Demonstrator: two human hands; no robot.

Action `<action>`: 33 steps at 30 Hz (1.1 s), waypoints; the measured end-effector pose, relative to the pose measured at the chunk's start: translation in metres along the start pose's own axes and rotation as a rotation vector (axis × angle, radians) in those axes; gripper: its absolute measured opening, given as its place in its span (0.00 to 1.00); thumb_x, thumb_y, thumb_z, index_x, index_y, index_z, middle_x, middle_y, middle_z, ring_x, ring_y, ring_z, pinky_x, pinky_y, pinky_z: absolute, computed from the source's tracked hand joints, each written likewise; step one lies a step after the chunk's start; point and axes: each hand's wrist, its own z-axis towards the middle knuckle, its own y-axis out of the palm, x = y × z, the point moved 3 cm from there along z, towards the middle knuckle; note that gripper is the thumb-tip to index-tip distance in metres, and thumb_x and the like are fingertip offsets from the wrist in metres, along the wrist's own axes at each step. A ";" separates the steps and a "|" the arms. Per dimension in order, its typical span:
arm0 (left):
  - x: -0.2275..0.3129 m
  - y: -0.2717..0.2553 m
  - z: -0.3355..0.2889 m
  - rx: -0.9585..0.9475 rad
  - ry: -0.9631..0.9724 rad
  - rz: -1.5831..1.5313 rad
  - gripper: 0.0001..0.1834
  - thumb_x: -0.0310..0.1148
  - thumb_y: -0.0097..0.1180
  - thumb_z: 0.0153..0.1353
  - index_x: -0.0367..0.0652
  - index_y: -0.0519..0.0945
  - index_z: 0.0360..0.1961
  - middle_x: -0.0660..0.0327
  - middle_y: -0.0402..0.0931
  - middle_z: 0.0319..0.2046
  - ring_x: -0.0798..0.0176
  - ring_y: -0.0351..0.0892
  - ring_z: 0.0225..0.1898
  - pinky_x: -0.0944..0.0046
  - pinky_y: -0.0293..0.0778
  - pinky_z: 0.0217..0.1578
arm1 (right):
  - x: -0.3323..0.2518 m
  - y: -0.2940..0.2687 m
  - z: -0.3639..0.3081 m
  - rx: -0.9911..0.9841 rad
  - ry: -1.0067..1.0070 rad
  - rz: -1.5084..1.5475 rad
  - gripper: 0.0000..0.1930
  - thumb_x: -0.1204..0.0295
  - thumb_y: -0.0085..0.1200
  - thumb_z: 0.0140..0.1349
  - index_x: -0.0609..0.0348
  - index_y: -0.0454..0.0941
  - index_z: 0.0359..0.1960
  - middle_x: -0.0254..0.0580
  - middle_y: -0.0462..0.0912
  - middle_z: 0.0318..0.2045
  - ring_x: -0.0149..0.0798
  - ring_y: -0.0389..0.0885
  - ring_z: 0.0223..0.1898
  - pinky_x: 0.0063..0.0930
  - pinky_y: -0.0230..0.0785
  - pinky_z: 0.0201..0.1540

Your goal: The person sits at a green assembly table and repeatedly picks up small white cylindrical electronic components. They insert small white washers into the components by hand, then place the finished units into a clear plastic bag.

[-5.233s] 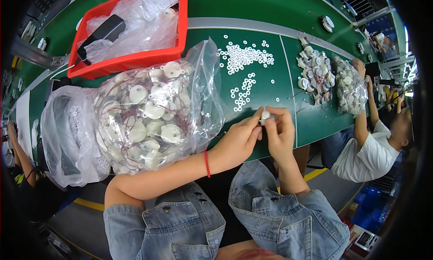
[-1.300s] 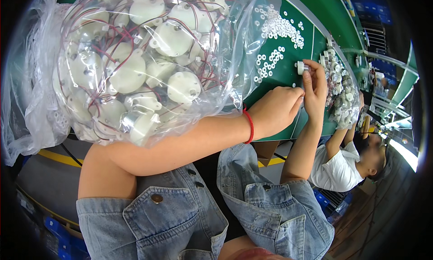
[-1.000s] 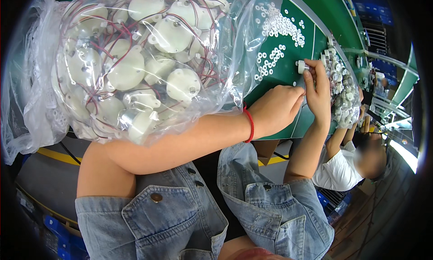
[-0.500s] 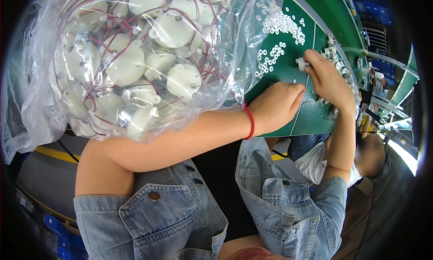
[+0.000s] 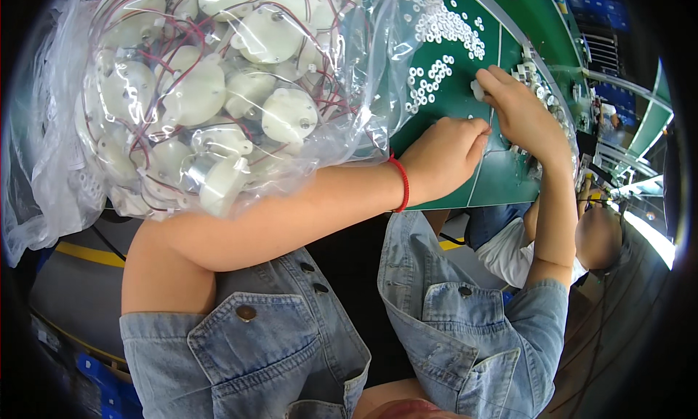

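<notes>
My right hand (image 5: pixel 525 113) is closed on a small white round part (image 5: pixel 477 89) over the green table (image 5: pixel 465 186); its fingers hide much of it. Close by to the left, my left hand (image 5: pixel 445 156) is closed, thumb and fingertips pressed together. Whatever that pinch holds is too small to make out. Beyond both hands lie many small white rings (image 5: pixel 443 22), in one dense patch and a looser cluster (image 5: pixel 429 83). A single ring lies just past my left fingertips.
A large clear plastic bag (image 5: pixel 218 99) of white round motor-like parts with red and dark wires fills the left side, against my left forearm. Small white parts (image 5: pixel 534 81) line the table's right edge. Another person (image 5: pixel 502 252) sits to the right.
My right hand has turned slightly, and the white part now shows less between its fingers. My left hand stays pinched close beside it. The whole view has shifted slightly.
</notes>
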 end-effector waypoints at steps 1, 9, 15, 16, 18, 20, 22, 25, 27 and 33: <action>0.001 -0.001 0.000 0.009 0.007 0.004 0.13 0.25 0.45 0.65 0.28 0.77 0.46 0.45 0.81 0.28 0.49 0.83 0.29 0.55 0.76 0.34 | -0.001 0.001 0.000 0.005 0.002 -0.013 0.13 0.81 0.51 0.57 0.60 0.68 0.44 0.51 0.73 0.36 0.59 0.75 0.40 0.47 0.67 0.39; 0.003 0.002 -0.001 -0.079 -0.124 -0.090 0.14 0.29 0.44 0.69 0.31 0.76 0.49 0.56 0.80 0.26 0.67 0.78 0.20 0.66 0.75 0.23 | 0.000 0.003 0.002 0.044 -0.029 -0.014 0.15 0.82 0.52 0.56 0.60 0.68 0.45 0.50 0.73 0.38 0.57 0.75 0.43 0.47 0.68 0.40; 0.005 0.003 -0.004 -0.117 -0.151 -0.104 0.14 0.30 0.43 0.71 0.32 0.75 0.51 0.58 0.79 0.27 0.70 0.76 0.20 0.68 0.77 0.21 | 0.009 0.002 -0.001 0.053 -0.020 0.140 0.14 0.81 0.50 0.59 0.61 0.67 0.47 0.56 0.75 0.41 0.62 0.75 0.44 0.46 0.68 0.44; 0.004 0.002 -0.003 -0.118 -0.174 -0.130 0.14 0.29 0.43 0.71 0.32 0.75 0.51 0.58 0.78 0.27 0.70 0.76 0.20 0.68 0.77 0.21 | 0.016 0.003 0.001 0.075 -0.042 0.152 0.14 0.81 0.50 0.59 0.61 0.67 0.47 0.57 0.75 0.41 0.62 0.75 0.44 0.46 0.68 0.45; 0.001 0.002 -0.002 -0.120 -0.217 -0.181 0.14 0.29 0.42 0.71 0.32 0.75 0.52 0.58 0.78 0.27 0.71 0.76 0.21 0.69 0.77 0.22 | 0.025 0.005 -0.001 0.069 0.001 0.263 0.10 0.76 0.50 0.63 0.63 0.66 0.44 0.54 0.75 0.34 0.57 0.76 0.40 0.42 0.68 0.42; -0.006 0.005 0.002 -0.137 -0.234 -0.181 0.14 0.28 0.42 0.71 0.33 0.74 0.52 0.60 0.76 0.27 0.72 0.76 0.21 0.70 0.77 0.21 | 0.033 0.015 -0.006 0.062 0.096 0.460 0.09 0.75 0.49 0.65 0.62 0.66 0.44 0.50 0.74 0.29 0.49 0.75 0.34 0.37 0.67 0.38; -0.008 0.010 0.003 -0.147 -0.233 -0.194 0.14 0.28 0.42 0.71 0.33 0.74 0.52 0.60 0.76 0.27 0.72 0.76 0.21 0.70 0.77 0.21 | 0.043 0.028 -0.016 0.117 0.150 0.770 0.06 0.74 0.47 0.69 0.60 0.67 0.44 0.38 0.73 0.28 0.30 0.72 0.31 0.26 0.67 0.36; -0.001 0.008 0.000 -0.164 -0.243 -0.195 0.13 0.28 0.42 0.71 0.34 0.75 0.52 0.61 0.76 0.27 0.72 0.76 0.22 0.71 0.76 0.21 | 0.040 0.034 -0.031 0.322 0.117 1.165 0.07 0.75 0.46 0.70 0.61 0.67 0.46 0.34 0.73 0.33 0.26 0.72 0.33 0.22 0.66 0.36; 0.004 0.000 -0.004 -0.171 -0.234 -0.159 0.13 0.28 0.43 0.71 0.35 0.75 0.51 0.62 0.76 0.27 0.73 0.75 0.22 0.71 0.76 0.22 | 0.032 0.038 -0.032 0.353 0.082 1.259 0.07 0.76 0.46 0.70 0.61 0.67 0.47 0.34 0.73 0.33 0.26 0.72 0.33 0.21 0.65 0.36; 0.006 0.002 -0.004 -0.183 -0.207 -0.148 0.12 0.28 0.43 0.71 0.36 0.75 0.50 0.62 0.75 0.26 0.73 0.75 0.22 0.71 0.74 0.22 | 0.019 0.038 -0.038 0.458 0.178 1.099 0.09 0.76 0.46 0.70 0.62 0.69 0.49 0.32 0.75 0.36 0.23 0.70 0.34 0.18 0.63 0.36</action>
